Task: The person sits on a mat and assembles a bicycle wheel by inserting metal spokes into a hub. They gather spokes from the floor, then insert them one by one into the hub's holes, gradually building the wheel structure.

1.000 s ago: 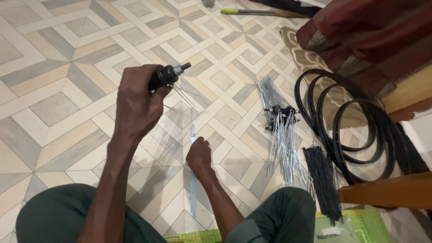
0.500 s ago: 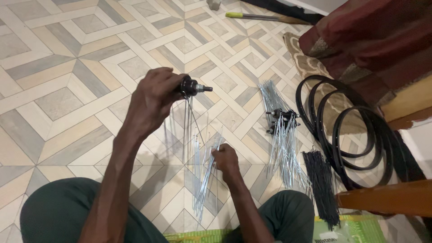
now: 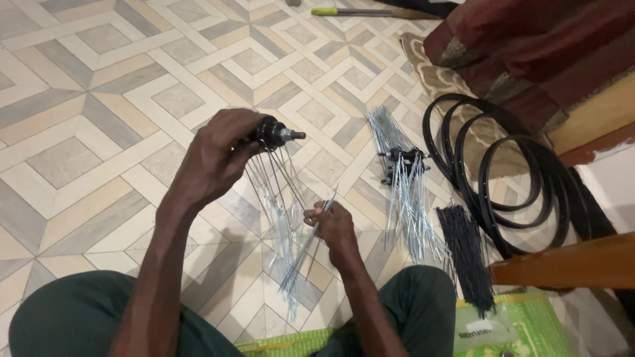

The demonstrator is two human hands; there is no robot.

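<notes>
Hub (image 3: 274, 132) gripped in raised left hand (image 3: 215, 158); right hand (image 3: 334, 225) pinches spokes (image 3: 301, 258).

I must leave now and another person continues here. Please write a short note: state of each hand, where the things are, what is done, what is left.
Left hand: grips the black hub in the air; several spokes already hang from it.
Right hand: fingers pinch a bundle of loose silver spokes.
On the floor: another hub with spokes, black spokes, black rims.
Done: some spokes are in the hub.
Left: the bundle is not yet in; the rims lie untouched.
</notes>
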